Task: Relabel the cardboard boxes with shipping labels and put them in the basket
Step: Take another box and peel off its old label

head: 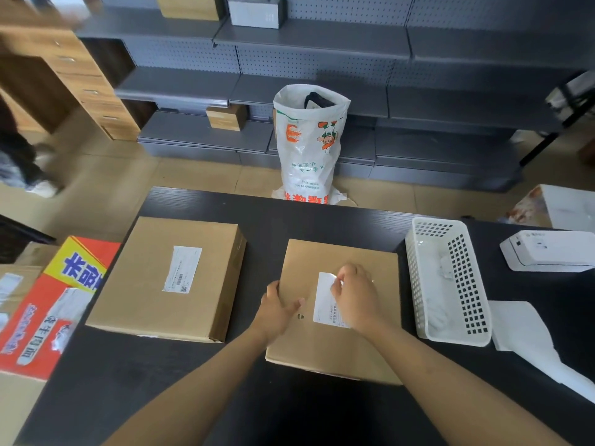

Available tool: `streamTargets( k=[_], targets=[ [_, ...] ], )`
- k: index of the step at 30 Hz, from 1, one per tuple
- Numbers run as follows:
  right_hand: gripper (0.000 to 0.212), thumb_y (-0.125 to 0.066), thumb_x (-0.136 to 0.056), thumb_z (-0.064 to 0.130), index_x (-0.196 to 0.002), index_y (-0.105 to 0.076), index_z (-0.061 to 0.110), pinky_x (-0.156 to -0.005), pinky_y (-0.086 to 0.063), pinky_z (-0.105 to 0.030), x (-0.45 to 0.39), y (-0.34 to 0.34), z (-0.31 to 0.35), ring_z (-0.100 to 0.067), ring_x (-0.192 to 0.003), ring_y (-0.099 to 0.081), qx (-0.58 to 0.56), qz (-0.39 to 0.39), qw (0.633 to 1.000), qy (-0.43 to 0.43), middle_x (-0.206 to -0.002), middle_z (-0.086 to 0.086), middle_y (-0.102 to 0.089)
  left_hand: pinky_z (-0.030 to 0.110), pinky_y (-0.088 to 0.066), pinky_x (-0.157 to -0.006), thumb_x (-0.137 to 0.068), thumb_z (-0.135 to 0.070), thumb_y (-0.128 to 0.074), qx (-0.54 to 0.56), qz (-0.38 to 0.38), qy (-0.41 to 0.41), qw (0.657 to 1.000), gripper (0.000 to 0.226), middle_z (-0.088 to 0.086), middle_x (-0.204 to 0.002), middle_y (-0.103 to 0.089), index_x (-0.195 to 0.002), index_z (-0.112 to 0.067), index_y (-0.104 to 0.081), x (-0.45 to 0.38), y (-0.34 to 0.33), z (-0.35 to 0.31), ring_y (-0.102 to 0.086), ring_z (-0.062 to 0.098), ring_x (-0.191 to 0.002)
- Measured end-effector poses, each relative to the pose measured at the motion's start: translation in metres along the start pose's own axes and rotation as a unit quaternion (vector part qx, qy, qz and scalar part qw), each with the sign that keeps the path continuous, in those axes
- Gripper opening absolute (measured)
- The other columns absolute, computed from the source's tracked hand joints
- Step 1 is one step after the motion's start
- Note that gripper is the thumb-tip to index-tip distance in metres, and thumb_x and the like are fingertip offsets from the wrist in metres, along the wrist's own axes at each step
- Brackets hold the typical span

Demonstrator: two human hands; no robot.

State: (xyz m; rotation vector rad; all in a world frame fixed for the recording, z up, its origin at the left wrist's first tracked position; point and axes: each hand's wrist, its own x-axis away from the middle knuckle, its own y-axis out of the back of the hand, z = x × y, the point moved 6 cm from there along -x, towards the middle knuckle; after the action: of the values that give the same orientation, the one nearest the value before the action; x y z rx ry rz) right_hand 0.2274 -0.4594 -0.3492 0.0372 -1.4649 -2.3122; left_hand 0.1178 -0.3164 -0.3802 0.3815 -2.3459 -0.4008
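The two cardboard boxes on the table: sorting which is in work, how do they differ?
The left box lies untouched; the right box is steadied by the left hand. The left box's label lies uncovered; the right box's label is under the right hand. Both are flat brown cardboard.

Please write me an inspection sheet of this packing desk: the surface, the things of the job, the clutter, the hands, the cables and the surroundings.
Surface: dark desk.
Job's things: near box under the hands, bearing a white label; left box lying flat, with its own label; white basket to the right, apart from both boxes.
Clutter: white device, white paper, red and yellow carton at the desk's left edge.
Hands: left hand steadies the near box at its left edge; right hand pinches the label.
Cables: nothing seen.
Surroundings: printed sack on the floor, grey shelving, wooden drawers.
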Motion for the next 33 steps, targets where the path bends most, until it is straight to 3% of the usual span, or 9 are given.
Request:
streamTargets(
  k=[4,8,13,17,23,27,30,33],
  targets=[
    [0.021,-0.053,-0.095,0.022,-0.114,-0.054,0.014,-0.087,-0.04,-0.027,-0.001,-0.002,-0.001,-0.019,-0.107,-0.052,-0.038,-0.007,0.999,-0.003,-0.115,0.0,-0.056,0.044,-0.049,-0.1,-0.092,-0.041,-0.059,0.014,0.003,0.006,1.0,0.067,0.004,-0.136,-0.045,-0.143,-0.02,-0.023,0.0,0.0,0.0,-0.053,0.022,-0.116],
    [0.014,-0.047,-0.094,0.012,-0.101,-0.059,0.014,-0.08,-0.038,-0.024,-0.005,-0.004,0.001,-0.019,-0.102,-0.051,0.021,-0.006,1.0,0.021,-0.109,-0.003,-0.058,0.04,-0.048,-0.095,-0.094,-0.034,-0.057,0.055,-0.003,0.021,0.998,0.062,0.003,-0.134,-0.047,-0.144,-0.022,-0.022,0.001,-0.002,-0.001,-0.052,0.021,-0.114],
    [0.016,-0.048,-0.088,0.004,-0.097,-0.052,0.016,-0.077,-0.03,-0.022,0.0,-0.004,0.007,-0.018,-0.102,-0.046,0.074,0.033,0.993,0.084,-0.109,-0.001,-0.054,0.04,-0.047,-0.094,-0.095,-0.029,-0.057,0.088,-0.021,0.043,0.995,0.062,0.004,-0.135,-0.047,-0.146,-0.022,-0.021,0.002,-0.006,0.0,-0.051,0.022,-0.113],
    [0.027,-0.049,-0.081,-0.004,-0.086,-0.04,0.021,-0.075,-0.028,-0.022,0.021,-0.003,0.011,-0.016,-0.096,-0.043,0.054,0.077,0.985,0.145,-0.102,0.001,-0.049,0.032,-0.044,-0.082,-0.096,-0.03,-0.055,0.071,-0.035,0.037,0.996,0.061,0.003,-0.135,-0.047,-0.146,-0.023,-0.022,0.002,-0.008,0.001,-0.047,0.016,-0.103],
    [0.017,-0.042,-0.088,0.004,-0.08,-0.041,0.019,-0.078,-0.039,-0.027,0.063,0.022,0.013,-0.015,-0.085,-0.039,0.025,0.074,0.965,0.251,-0.09,0.007,-0.042,0.039,-0.047,-0.092,-0.095,-0.03,-0.057,0.056,-0.04,0.029,0.997,0.063,0.007,-0.135,-0.048,-0.146,-0.02,-0.023,0.004,-0.006,-0.001,-0.051,0.026,-0.116],
    [0.015,-0.041,-0.09,0.004,-0.082,-0.044,0.016,-0.087,-0.04,-0.027,0.087,0.045,0.019,-0.015,-0.082,-0.041,-0.032,-0.007,0.957,0.287,-0.089,0.002,-0.044,0.041,-0.048,-0.093,-0.094,-0.029,-0.059,0.056,-0.028,0.033,0.998,0.064,0.01,-0.134,-0.05,-0.146,-0.018,-0.023,0.005,-0.003,-0.003,-0.053,0.03,-0.116],
    [0.013,-0.042,-0.097,0.012,-0.084,-0.047,0.015,-0.083,-0.037,-0.014,0.083,0.076,0.01,-0.011,-0.084,-0.045,-0.158,-0.135,0.959,0.194,-0.091,0.003,-0.045,0.045,-0.045,-0.099,-0.094,-0.03,-0.058,0.047,-0.027,0.028,0.998,0.064,0.011,-0.135,-0.05,-0.146,-0.017,-0.023,0.006,-0.003,-0.004,-0.051,0.032,-0.118],
    [0.009,-0.048,-0.097,0.016,-0.089,-0.048,0.019,-0.074,-0.034,-0.006,0.067,0.104,-0.012,0.0,-0.083,-0.045,-0.187,-0.219,0.954,0.082,-0.092,0.007,-0.047,0.047,-0.04,-0.102,-0.096,-0.032,-0.055,0.036,-0.019,0.021,0.999,0.065,0.011,-0.139,-0.045,-0.148,-0.016,-0.02,0.009,-0.005,-0.004,-0.048,0.032,-0.123]
  ],
)
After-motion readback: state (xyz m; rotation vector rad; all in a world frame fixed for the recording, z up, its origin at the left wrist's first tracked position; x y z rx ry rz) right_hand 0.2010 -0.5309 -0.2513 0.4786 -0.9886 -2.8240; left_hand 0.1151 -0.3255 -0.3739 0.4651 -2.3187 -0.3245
